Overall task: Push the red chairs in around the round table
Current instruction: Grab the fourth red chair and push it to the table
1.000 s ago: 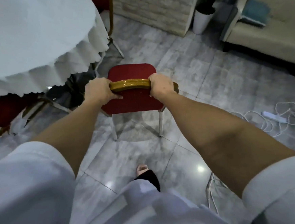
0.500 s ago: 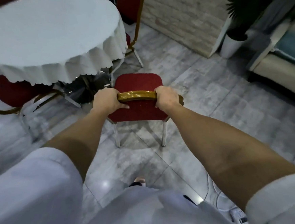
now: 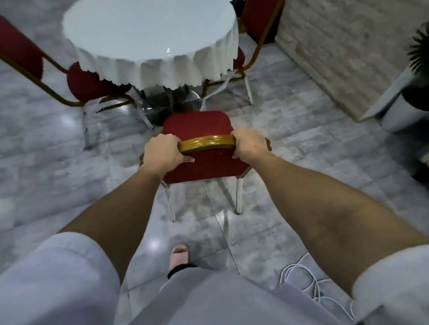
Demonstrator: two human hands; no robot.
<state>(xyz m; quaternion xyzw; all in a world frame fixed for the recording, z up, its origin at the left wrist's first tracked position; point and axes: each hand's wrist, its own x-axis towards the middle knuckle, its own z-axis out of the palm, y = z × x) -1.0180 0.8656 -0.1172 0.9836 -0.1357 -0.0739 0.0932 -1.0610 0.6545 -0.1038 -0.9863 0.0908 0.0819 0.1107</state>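
Both hands are gripping the gold top rail (image 3: 206, 143) of the near chair (image 3: 197, 127): the left hand (image 3: 166, 152) at its left end, the right hand (image 3: 250, 144) at its right end. The seat is pointing straight ahead toward the table (image 3: 146, 24), standing near its skirt but not yet under it. A white cable (image 3: 304, 278) is lying by the foot. Farther on, two chairs, left (image 3: 84, 82) and right (image 3: 260, 7), are flanking the gap; the table base (image 3: 175, 104) is waiting in the way.

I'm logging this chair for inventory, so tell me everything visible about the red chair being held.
The red fabric-padded chair has a glossy gold top rail and pale metal legs. It stands upright on the grey tiled floor, seat facing the white-clothed round table but not yet under it. The left hand and right hand grip the rail's two ends.
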